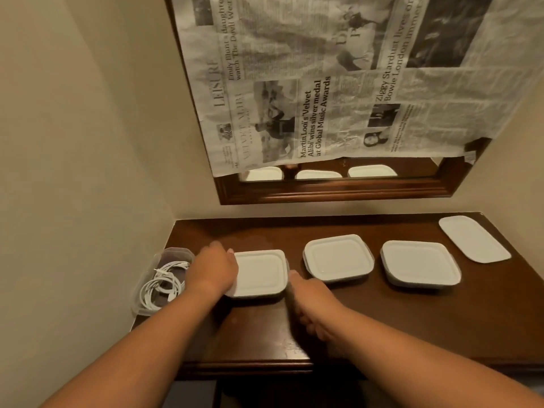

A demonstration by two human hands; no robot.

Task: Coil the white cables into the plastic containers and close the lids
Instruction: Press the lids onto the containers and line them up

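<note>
On a dark wooden table [382, 325] stand three plastic containers with white lids on them. My left hand [213, 272] lies over the left edge of the leftmost lidded container [260, 273], fingers on the lid. My right hand [309, 298], blurred, reaches to that container's right front corner with its fingers stretched out. To the left, an open clear container [173, 253] holds a coiled white cable [160, 285]. The middle container [338, 257] and the right container [419, 262] stand untouched.
A loose white lid [474, 238] lies at the table's back right. The open container sits at the table's left edge, against the wall. Above the table hangs a wood-framed mirror [338, 191] covered with newspaper [323, 83].
</note>
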